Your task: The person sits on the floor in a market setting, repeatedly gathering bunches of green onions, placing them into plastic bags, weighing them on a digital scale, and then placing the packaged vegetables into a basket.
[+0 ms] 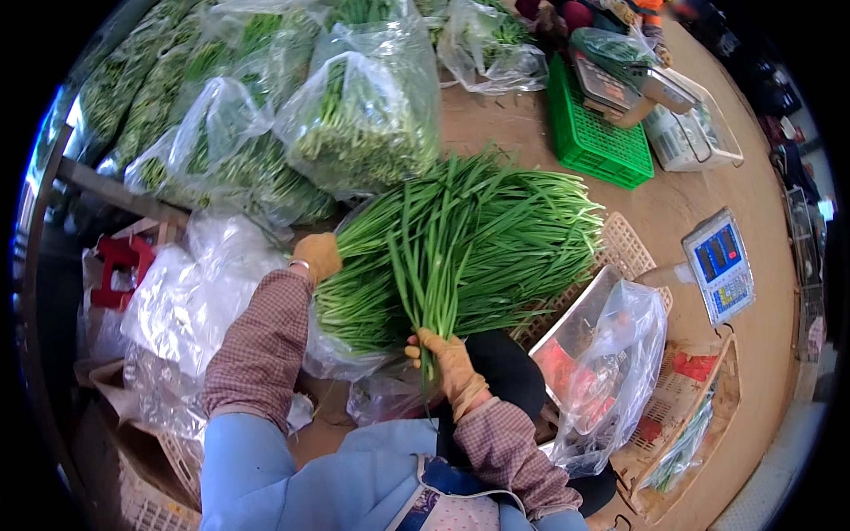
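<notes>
Before me lies a large heap of garlic chives [524, 232], pale stem ends toward both sides and green leaves crossing in the middle. My left hand [319, 257], in a tan work glove, is closed at the stem ends on the heap's left side; its fingertips are hidden. In my right hand [453, 365], also gloved, is a smaller bunch of chives [435, 285], gripped near its lower end with the leaves fanning upward over the heap. Clear plastic [345, 355] shows under the heap's left part.
Bagged greens [365, 133] fill the upper left. Clear plastic bags [199, 299] lie left. To my right are a metal tray [571, 338] with plastic, a scale display [720, 265] and a crate [690, 425]. A co-worker's gloved hand [624, 12] is beyond a green crate [597, 139].
</notes>
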`<state>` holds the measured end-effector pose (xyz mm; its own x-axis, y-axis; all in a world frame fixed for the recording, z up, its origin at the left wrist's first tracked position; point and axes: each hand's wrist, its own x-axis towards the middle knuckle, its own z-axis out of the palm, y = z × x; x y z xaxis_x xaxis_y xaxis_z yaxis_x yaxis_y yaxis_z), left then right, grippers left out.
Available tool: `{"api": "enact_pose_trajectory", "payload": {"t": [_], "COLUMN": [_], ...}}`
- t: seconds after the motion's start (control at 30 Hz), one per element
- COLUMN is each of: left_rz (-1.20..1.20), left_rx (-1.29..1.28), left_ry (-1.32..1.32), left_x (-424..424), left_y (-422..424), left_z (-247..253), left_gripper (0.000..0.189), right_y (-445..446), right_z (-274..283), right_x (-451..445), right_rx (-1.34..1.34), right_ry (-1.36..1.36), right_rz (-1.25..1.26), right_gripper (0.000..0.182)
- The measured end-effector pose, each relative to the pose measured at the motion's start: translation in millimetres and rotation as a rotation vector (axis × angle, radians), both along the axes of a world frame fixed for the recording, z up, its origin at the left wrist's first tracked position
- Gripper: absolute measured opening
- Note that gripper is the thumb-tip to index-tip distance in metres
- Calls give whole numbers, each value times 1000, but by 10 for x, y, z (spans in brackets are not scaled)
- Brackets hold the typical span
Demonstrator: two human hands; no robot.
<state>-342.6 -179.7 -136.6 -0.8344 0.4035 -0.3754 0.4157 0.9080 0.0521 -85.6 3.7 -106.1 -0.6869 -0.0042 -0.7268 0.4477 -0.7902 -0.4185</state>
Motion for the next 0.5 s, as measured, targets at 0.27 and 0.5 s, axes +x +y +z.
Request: {"api": "enact_pose_trajectory", "payload": {"t": [0.27, 0.5], "left_rz": [416, 383], "left_rx": [860, 1002], "left_ry": [-740, -1234], "left_x": [1521, 1669], "left_y": [674, 787], "left_z": [70, 414], "left_gripper": [38, 61], "right_y": [18, 197], "right_z": [-35, -69], "right_x": [-4, 90], "right_rx": [-95, 157], "right_ry": [144, 126], "right_rz": [2, 110], "right_gripper": [45, 37]}}
